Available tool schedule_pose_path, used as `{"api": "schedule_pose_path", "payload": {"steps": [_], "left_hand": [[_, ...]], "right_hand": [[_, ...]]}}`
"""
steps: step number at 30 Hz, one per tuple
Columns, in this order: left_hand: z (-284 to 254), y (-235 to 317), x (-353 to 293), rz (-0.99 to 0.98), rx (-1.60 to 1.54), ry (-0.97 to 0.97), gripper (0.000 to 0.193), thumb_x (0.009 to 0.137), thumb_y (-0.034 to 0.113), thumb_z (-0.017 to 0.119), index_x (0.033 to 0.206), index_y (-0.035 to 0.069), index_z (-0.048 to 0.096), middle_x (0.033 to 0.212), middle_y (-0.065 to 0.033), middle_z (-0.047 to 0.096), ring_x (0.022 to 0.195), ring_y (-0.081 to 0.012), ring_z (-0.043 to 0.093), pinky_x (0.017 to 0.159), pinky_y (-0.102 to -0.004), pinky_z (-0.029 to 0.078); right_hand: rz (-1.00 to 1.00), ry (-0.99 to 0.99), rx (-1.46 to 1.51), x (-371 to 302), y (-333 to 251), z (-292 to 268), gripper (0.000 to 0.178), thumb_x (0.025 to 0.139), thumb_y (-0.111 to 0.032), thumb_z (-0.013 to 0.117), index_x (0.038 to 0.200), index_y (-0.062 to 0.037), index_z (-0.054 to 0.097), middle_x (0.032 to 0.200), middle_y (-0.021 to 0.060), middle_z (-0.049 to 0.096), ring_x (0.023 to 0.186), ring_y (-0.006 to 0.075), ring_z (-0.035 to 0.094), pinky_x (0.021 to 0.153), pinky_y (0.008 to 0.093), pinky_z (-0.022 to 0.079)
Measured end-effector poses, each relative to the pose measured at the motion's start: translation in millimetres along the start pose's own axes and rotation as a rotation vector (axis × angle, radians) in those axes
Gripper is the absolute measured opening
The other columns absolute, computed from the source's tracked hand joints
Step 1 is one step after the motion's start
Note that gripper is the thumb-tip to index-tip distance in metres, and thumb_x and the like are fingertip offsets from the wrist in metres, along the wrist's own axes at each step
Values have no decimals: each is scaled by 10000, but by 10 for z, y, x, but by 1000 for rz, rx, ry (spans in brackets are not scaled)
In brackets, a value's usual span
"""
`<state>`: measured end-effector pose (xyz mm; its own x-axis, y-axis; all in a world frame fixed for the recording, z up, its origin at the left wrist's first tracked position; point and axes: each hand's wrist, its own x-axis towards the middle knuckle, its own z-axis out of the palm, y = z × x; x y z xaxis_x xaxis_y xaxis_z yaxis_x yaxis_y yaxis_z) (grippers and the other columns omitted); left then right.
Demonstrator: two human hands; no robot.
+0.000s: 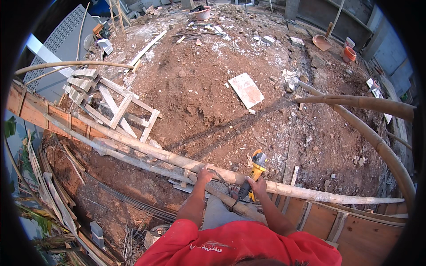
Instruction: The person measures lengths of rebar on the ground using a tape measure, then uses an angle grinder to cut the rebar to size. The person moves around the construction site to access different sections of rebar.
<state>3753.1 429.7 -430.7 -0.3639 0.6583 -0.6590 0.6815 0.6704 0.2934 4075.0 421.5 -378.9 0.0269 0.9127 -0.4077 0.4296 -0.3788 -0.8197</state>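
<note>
My right hand (258, 185) is closed round the body of a yellow and black angle grinder (258, 170). The grinder's head points away from me, just beyond a long bamboo pole (162, 154) that crosses in front of my body. On that same pole, farther left, my left hand (204, 175) lies with its fingers curled over it. A dark curved strip (218, 174) shows beside those fingers; what it is I cannot tell. A second, thinner pole (116, 154) runs on my side of the first. Part of my foot (233, 192) shows below the poles.
Wooden formwork panels (357, 230) stand at the lower right. Bamboo poles (377, 142) lean at the right. A timber frame (120, 106) and stacked blocks (82, 84) are on the left. A pale slab (246, 90) lies on rubble-strewn soil; bundled rods (133, 199) lie lower left.
</note>
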Motion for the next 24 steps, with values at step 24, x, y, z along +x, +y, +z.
{"api": "schedule_pose_path", "payload": {"steps": [24], "left_hand": [[-46, -52, -14, -6, -42, -33, 874, 806, 434, 795, 1548, 193, 400, 1573, -177, 424, 1502, -340, 321, 1200, -475, 326]], "right_hand": [[-10, 10, 4, -22, -47, 24, 526, 794, -467, 819, 1014, -1, 709, 892, 168, 747, 827, 298, 733, 746, 417, 553]]}}
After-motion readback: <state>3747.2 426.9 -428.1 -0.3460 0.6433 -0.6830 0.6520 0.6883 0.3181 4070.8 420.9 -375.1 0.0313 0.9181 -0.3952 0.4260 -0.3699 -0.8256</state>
